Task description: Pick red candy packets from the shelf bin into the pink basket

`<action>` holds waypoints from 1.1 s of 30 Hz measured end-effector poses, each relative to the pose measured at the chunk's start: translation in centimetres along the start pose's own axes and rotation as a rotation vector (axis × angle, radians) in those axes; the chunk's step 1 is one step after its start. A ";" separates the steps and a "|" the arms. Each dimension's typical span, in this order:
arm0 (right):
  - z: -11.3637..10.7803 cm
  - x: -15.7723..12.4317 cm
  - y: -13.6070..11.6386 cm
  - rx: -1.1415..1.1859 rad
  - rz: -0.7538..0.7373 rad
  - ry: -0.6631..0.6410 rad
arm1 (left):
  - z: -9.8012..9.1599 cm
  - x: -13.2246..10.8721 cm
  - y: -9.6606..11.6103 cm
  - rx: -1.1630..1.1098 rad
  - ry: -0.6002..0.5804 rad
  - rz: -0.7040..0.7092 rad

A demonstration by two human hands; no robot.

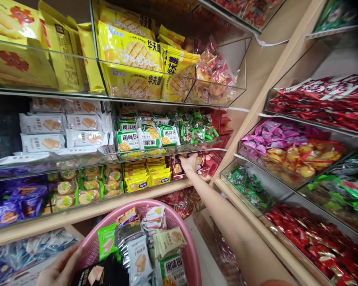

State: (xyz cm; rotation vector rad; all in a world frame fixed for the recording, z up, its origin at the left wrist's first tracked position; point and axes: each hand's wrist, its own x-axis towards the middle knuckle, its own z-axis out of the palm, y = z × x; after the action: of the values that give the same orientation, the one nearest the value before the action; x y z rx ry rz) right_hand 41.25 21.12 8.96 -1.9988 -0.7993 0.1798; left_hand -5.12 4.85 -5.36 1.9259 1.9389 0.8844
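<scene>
My left hand grips the left side of a pink plastic basket, with its fingers against the rim. Wrapped snacks fill the basket: a green packet, white cake packets, a beige packet, a green-and-white packet and a black packet. Stretched forward, my right arm reaches into a lower shelf bin. There my right hand is closed over a dark red snack packet; its fingertips are partly hidden. Yellow packets lie just left of it.
Clear-walled bins hold yellow waffle packets, green-and-white packets and round biscuits. A wooden upright stands right of my hand. Beyond it, bins hold purple sweets and red sweets. A wooden shelf edge runs above the basket.
</scene>
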 end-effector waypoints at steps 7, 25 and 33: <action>-0.8 0.2 0.4 0.015 -0.034 -0.034 | -1.1 -0.1 2.9 -0.065 -0.091 -0.172; -11.1 -6.8 4.4 0.034 -0.408 -0.401 | -2.8 -1.0 8.9 -0.155 -0.121 -0.209; -17.8 -21.5 3.3 -0.128 -0.854 -0.815 | -2.9 -1.4 9.3 -0.197 -0.159 -0.202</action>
State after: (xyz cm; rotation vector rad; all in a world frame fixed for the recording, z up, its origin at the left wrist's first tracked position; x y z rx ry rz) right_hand 33.69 -5.84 11.93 -1.4885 -2.1397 0.4497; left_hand 0.83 2.20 2.04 1.6059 1.8398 0.8053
